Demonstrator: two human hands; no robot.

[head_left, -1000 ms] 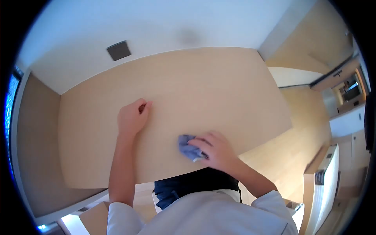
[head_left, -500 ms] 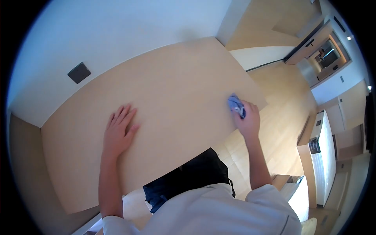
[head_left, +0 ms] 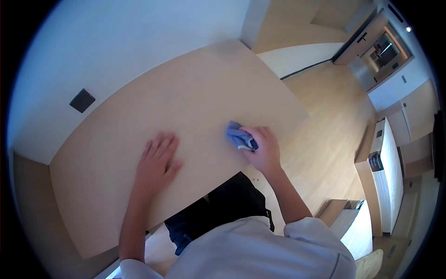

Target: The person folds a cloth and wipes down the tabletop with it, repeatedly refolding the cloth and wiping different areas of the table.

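Note:
A light wood tabletop (head_left: 195, 93) spreads out in front of me. On its left part my left hand (head_left: 158, 160) lies flat, fingers stretched out, holding nothing. My right hand (head_left: 264, 148) is closed around a crumpled blue cloth (head_left: 239, 136) near the table's front right part. The cloth rests on the wood, with a pale edge and a darker fold showing by my fingers. Part of it is hidden in my grip.
A white wall with a dark square socket plate (head_left: 82, 101) borders the table's back edge. To the right lie a wood floor (head_left: 325, 121), an open doorway (head_left: 383, 53) and a plastic-wrapped mattress (head_left: 388, 172) on a bed frame. A wooden chair back (head_left: 370, 264) stands at lower right.
My right hand has moved left along the tabletop with the blue cloth, away from the right edge. The left hand has shifted slightly right and stays flat.

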